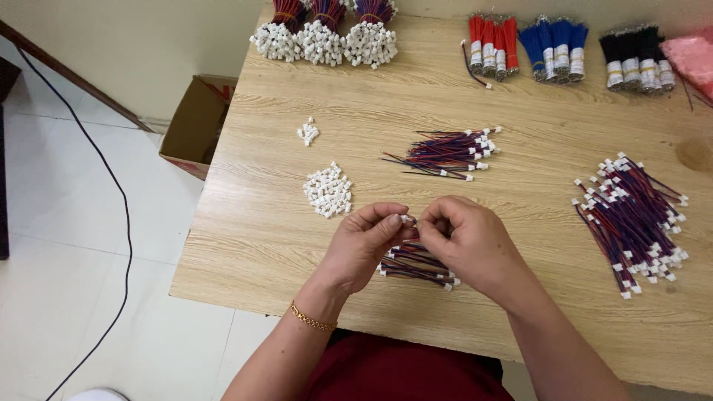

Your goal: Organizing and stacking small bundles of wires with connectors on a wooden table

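My left hand (364, 241) pinches a small white connector (405, 218) between thumb and forefinger. My right hand (471, 241) meets it fingertip to fingertip and pinches thin red and blue wires at the same spot. Under both hands lies a small bundle of red-blue wires with white plugs (416, 266). A loose pile of white connectors (327, 190) lies just left of my left hand, and a smaller clump (307, 132) sits farther back.
On the wooden table (282, 245): a wire bundle (449, 152) at centre, a larger pile (635, 219) at right, bundled harnesses (323, 33) at back left, red (492, 44), blue (553, 44) and black (637, 56) wire bunches at back right. An open cardboard box (194, 122) stands on the floor at left.
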